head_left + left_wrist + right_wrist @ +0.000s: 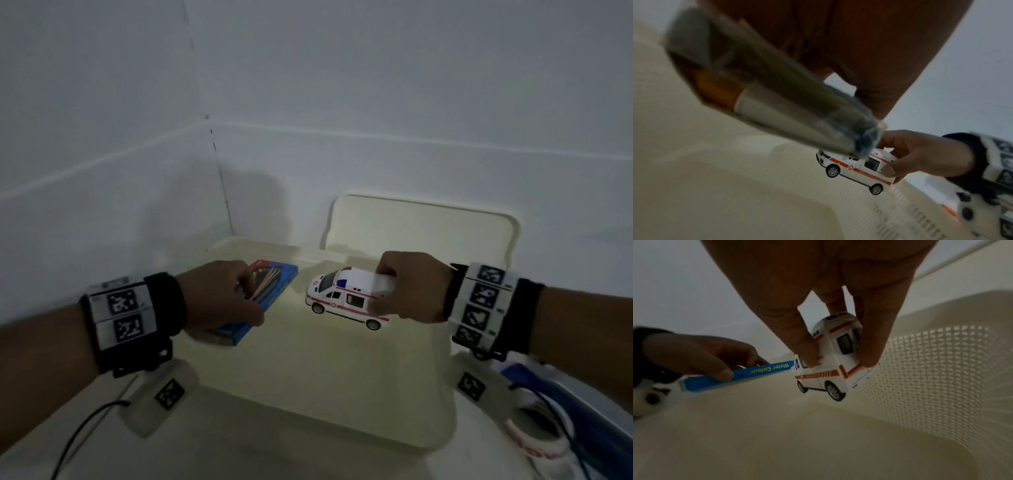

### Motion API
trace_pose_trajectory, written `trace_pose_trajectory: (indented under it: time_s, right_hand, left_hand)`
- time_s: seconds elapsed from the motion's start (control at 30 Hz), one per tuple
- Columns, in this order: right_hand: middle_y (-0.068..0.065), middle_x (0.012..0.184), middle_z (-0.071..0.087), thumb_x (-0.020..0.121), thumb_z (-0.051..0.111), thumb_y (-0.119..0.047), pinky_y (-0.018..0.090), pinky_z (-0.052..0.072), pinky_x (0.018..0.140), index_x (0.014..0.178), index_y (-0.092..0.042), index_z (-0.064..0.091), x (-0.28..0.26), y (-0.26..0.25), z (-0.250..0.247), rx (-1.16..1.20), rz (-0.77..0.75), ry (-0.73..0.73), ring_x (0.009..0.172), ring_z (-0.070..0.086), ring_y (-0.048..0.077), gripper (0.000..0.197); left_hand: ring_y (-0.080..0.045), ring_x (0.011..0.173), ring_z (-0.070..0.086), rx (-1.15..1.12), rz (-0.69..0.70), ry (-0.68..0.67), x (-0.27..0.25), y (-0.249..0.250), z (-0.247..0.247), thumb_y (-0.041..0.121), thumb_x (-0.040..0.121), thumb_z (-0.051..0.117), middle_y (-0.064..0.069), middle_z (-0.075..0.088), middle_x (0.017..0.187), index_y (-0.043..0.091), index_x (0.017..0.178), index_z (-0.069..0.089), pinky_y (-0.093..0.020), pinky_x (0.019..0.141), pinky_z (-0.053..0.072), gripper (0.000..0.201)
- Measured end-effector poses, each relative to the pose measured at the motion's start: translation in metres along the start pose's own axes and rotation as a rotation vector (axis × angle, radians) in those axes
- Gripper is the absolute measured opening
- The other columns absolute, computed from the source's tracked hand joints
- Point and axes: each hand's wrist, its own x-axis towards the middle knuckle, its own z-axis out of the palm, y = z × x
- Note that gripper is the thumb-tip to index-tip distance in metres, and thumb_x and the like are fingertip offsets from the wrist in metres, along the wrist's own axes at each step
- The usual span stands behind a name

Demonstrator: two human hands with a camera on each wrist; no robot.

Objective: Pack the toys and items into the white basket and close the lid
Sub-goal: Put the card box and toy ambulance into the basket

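Over the open white basket (442, 383) my left hand (222, 298) grips a flat blue water colour box (274, 291) by its near end, thumb on its side edge. In the left wrist view the box (760, 97) fills the frame, blurred. My right hand (411, 287) pinches a white toy ambulance (346, 298) with red stripes by its rear, nose to the left. The ambulance (830, 363) hangs above the basket floor between thumb and fingers; the water colour box (740, 374) shows to the left. The basket lid (421, 226) stands upright behind.
The basket's perforated side wall (937, 369) rises on the right. White walls meet in a corner behind. A blue and white bundle with a cable (555, 411) lies at the lower right. A black cable (85, 431) runs at the lower left.
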Motion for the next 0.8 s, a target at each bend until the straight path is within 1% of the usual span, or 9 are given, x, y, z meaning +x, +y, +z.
trace_pose_trajectory:
  time_s: [0.1, 0.2, 0.3, 0.4, 0.53, 0.6, 0.67, 0.73, 0.8]
  right_hand:
    - [0.0, 0.102, 0.064, 0.072, 0.081, -0.046, 0.026, 0.049, 0.059, 0.106, -0.02, 0.055, 0.032, -0.018, 0.023, -0.119, 0.086, -0.122, 0.069, 0.057, 0.013, 0.05]
    - [-0.002, 0.102, 0.056, 0.072, 0.081, -0.048, 0.029, 0.05, 0.072, 0.104, -0.023, 0.051, 0.061, -0.025, 0.05, -0.237, 0.126, -0.211, 0.087, 0.056, 0.018, 0.051]
    - [0.002, 0.105, 0.061, 0.074, 0.079, -0.046, 0.033, 0.053, 0.077, 0.114, -0.015, 0.058, 0.086, -0.026, 0.077, -0.316, 0.142, -0.296, 0.093, 0.059, 0.022, 0.055]
    - [0.014, 0.111, 0.07, 0.073, 0.076, -0.047, 0.041, 0.059, 0.084, 0.105, -0.009, 0.065, 0.105, -0.022, 0.099, -0.361, 0.148, -0.345, 0.087, 0.066, 0.025, 0.051]
    - [0.02, 0.106, 0.07, 0.076, 0.07, -0.045, 0.035, 0.057, 0.071, 0.106, -0.004, 0.067, 0.114, -0.012, 0.121, -0.416, 0.139, -0.378, 0.073, 0.057, 0.024, 0.051]
    - [0.022, 0.128, 0.064, 0.075, 0.067, -0.048, 0.04, 0.057, 0.083, 0.135, -0.001, 0.054, 0.112, -0.002, 0.129, -0.419, 0.128, -0.392, 0.099, 0.067, 0.035, 0.077]
    - [0.02, 0.145, 0.051, 0.079, 0.067, -0.047, 0.043, 0.051, 0.1, 0.155, -0.006, 0.027, 0.106, 0.005, 0.133, -0.48, 0.115, -0.445, 0.126, 0.056, 0.038, 0.095]
    - [0.018, 0.141, 0.054, 0.087, 0.064, -0.04, 0.04, 0.051, 0.1, 0.154, -0.006, 0.029, 0.103, 0.009, 0.134, -0.553, 0.07, -0.452, 0.123, 0.058, 0.035, 0.083]
    - [0.012, 0.112, 0.064, 0.092, 0.059, -0.033, 0.032, 0.056, 0.083, 0.135, -0.005, 0.055, 0.101, 0.007, 0.135, -0.615, 0.03, -0.485, 0.094, 0.066, 0.027, 0.051]
  left_hand:
    - [-0.022, 0.082, 0.059, 0.091, -0.006, -0.125, 0.039, -0.015, 0.006, 0.049, 0.07, 0.079, 0.0, 0.061, 0.094, 0.021, 0.092, 0.058, -0.034, 0.068, 0.047, 0.041]
    - [-0.02, 0.078, 0.058, 0.177, -0.056, -0.221, 0.074, -0.025, 0.021, 0.049, 0.069, 0.077, 0.004, 0.058, 0.081, 0.026, 0.074, 0.053, -0.029, 0.065, 0.046, 0.033]
    - [-0.021, 0.084, 0.062, 0.255, -0.076, -0.312, 0.105, -0.036, 0.041, 0.054, 0.068, 0.075, -0.002, 0.066, 0.097, 0.021, 0.099, 0.066, -0.032, 0.076, 0.055, 0.046]
    - [-0.023, 0.091, 0.058, 0.412, -0.066, -0.352, 0.125, -0.045, 0.06, 0.059, 0.071, 0.071, -0.004, 0.058, 0.109, 0.021, 0.129, 0.053, -0.033, 0.083, 0.055, 0.072]
    - [-0.026, 0.117, 0.057, 0.55, -0.037, -0.444, 0.139, -0.051, 0.083, 0.058, 0.081, 0.065, -0.007, 0.054, 0.133, 0.018, 0.141, 0.046, -0.034, 0.094, 0.05, 0.074]
    - [-0.03, 0.125, 0.052, 0.619, -0.011, -0.475, 0.144, -0.057, 0.099, 0.061, 0.081, 0.062, -0.009, 0.049, 0.14, 0.016, 0.142, 0.046, -0.037, 0.102, 0.046, 0.077]
    - [-0.034, 0.134, 0.041, 0.693, 0.007, -0.493, 0.147, -0.062, 0.113, 0.064, 0.082, 0.058, -0.013, 0.038, 0.149, 0.015, 0.148, 0.037, -0.043, 0.11, 0.038, 0.085]
    - [-0.034, 0.14, 0.034, 0.713, 0.045, -0.511, 0.148, -0.064, 0.122, 0.061, 0.086, 0.056, -0.014, 0.027, 0.157, 0.017, 0.152, 0.028, -0.043, 0.114, 0.035, 0.085]
    - [-0.03, 0.141, 0.036, 0.726, 0.047, -0.507, 0.146, -0.064, 0.129, 0.06, 0.088, 0.056, -0.011, 0.026, 0.159, 0.016, 0.154, 0.025, -0.041, 0.114, 0.035, 0.086]
